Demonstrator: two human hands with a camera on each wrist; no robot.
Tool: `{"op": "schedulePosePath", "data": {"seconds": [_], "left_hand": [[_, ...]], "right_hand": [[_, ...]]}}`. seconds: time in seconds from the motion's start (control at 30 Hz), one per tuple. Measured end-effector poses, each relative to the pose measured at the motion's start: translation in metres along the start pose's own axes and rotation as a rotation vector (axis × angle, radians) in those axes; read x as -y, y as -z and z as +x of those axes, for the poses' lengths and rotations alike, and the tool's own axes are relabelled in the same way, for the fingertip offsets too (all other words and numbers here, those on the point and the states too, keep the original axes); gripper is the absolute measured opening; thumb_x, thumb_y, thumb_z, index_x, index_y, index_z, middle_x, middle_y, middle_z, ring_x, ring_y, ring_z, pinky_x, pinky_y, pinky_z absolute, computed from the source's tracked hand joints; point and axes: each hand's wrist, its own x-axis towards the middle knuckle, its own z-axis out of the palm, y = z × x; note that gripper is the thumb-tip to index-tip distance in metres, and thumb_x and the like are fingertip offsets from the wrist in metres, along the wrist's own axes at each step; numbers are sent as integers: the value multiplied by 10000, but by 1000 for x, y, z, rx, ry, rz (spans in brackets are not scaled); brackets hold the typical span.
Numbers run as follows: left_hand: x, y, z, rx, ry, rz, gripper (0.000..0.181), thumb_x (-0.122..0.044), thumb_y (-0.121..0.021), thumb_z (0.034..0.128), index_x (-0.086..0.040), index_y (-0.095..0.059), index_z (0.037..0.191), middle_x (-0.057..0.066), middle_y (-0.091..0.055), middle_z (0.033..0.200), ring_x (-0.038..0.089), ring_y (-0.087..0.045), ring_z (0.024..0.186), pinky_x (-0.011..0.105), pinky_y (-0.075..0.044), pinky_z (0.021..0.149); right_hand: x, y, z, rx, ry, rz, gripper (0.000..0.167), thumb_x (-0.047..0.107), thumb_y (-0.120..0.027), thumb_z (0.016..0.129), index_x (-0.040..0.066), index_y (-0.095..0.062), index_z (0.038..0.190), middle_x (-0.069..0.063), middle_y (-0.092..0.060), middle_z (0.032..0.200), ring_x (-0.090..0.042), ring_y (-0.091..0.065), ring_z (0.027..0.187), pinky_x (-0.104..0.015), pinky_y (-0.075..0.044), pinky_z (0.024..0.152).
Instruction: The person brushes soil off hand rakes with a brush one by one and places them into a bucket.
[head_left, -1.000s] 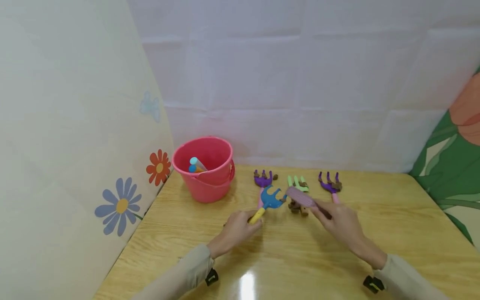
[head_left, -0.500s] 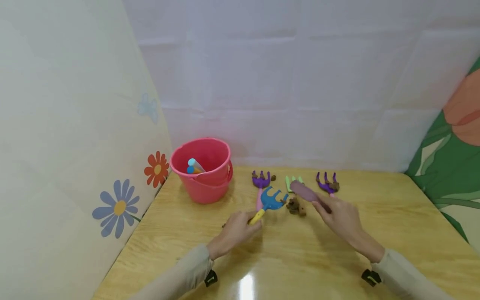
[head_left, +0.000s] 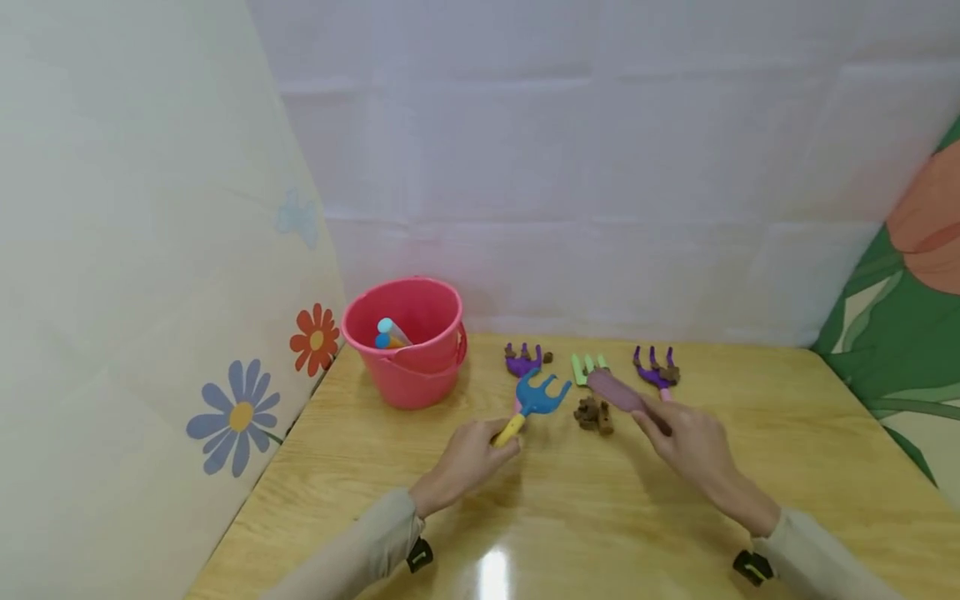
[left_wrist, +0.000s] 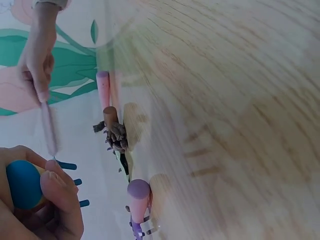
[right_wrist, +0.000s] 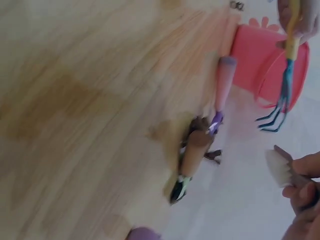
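Note:
My left hand (head_left: 472, 458) grips the yellow handle of a blue toy hand rake (head_left: 542, 400), held above the table with its tines pointing up and right. In my right hand (head_left: 693, 450) is a mauve brush (head_left: 617, 391); pale bristles (right_wrist: 278, 167) show in the right wrist view. Brush and rake are apart. Under and between them lies a pile of brown clumps (head_left: 587, 413), over the brown handle (right_wrist: 194, 152) of a green rake (head_left: 579, 372). On either side lie purple rakes with pink handles, one at left (head_left: 522, 365) and one at right (head_left: 657, 377), brown bits on their tines.
A pink bucket (head_left: 412, 379) stands at the back left of the wooden table (head_left: 600, 533), with a few blue- and light-blue-ended handles (head_left: 386, 326) inside. White sheeting (head_left: 525, 167) hangs behind the table. Flower-printed panels flank it on both sides.
The brush has drawn away from the blue rake to the right and slightly lower. A brown bit seen at the blue rake's tine tip is no longer there. The left hand has barely moved.

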Motion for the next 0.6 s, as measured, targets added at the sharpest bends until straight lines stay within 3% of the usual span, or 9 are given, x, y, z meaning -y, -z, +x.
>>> {"op": "schedulePosePath", "data": {"seconds": [0.1, 0.23, 0.33, 0.5, 0.6], "left_hand": [[0, -4, -1, 3, 1, -2, 341, -162, -628, 918, -43, -685, 1232, -79, -457, 575, 13, -371, 438, 170, -305, 393], [2, -4, 0, -2, -8, 8, 353, -154, -627, 913, -46, -679, 1245, -64, -505, 614, 9, -395, 448, 164, -325, 398], [2, -4, 0, 5, -14, 5, 360, -147, -624, 912, -46, -675, 1253, -40, -528, 633, 11, -404, 451, 161, -334, 402], [2, -1, -2, 14, 27, -17, 332, -182, -615, 918, -59, -697, 1216, -60, -474, 594, 16, -374, 437, 162, -304, 392], [2, 3, -2, -1, 39, -21, 252, -201, -614, 917, -82, -727, 1107, -82, -429, 561, 15, -353, 432, 162, -278, 386]], "right_hand": [[7, 0, -4, 15, 19, 62, 326, 80, -792, 803, -55, -719, 1091, 65, -574, 597, 105, -259, 454, -107, -238, 363], [15, -3, -2, 41, 41, 88, 328, 64, -792, 800, -69, -714, 1089, -43, -700, 724, 101, -304, 462, -96, -275, 380], [14, -3, -1, 49, 15, 35, 324, 76, -805, 782, -53, -727, 1068, -7, -667, 678, 130, -217, 465, -107, -244, 366], [10, -1, -5, 74, -22, -18, 286, 90, -819, 768, -11, -749, 1026, 145, -446, 563, 143, -141, 473, -122, -211, 360], [11, -2, -7, 110, -17, -29, 269, 131, -814, 784, 0, -753, 1011, 137, -482, 570, 111, -189, 446, -129, -222, 361]]}}
